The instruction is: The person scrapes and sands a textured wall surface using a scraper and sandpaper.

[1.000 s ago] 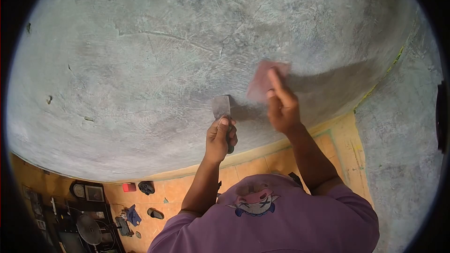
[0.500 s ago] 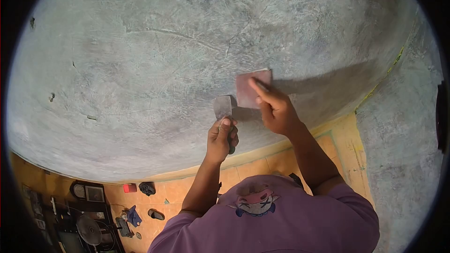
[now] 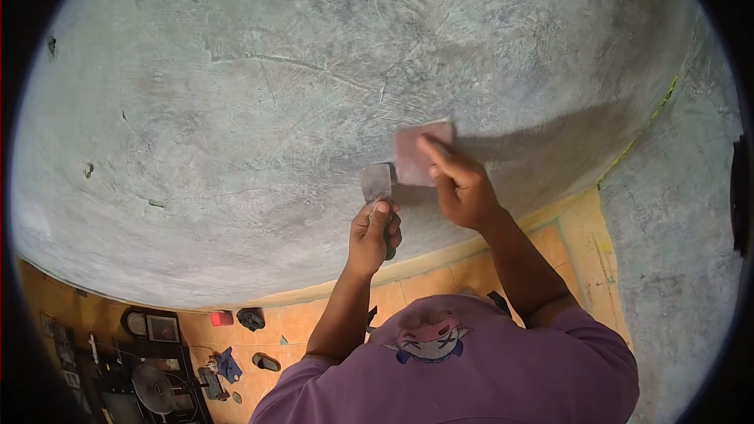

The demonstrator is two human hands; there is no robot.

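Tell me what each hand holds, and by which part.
Left hand: the scraper, by its handle. Right hand: the flat pink square, by its lower right side.

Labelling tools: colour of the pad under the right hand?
Pad: dusty pink, best seen in head view.

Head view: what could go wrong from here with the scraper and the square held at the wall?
The grey metal-bladed scraper in the left hand sits close beside the flat dull-pink square in the right hand; a leftward stroke might knock them together. With one finger extended across the square, uneven pressure could mark the mottled grey wall.
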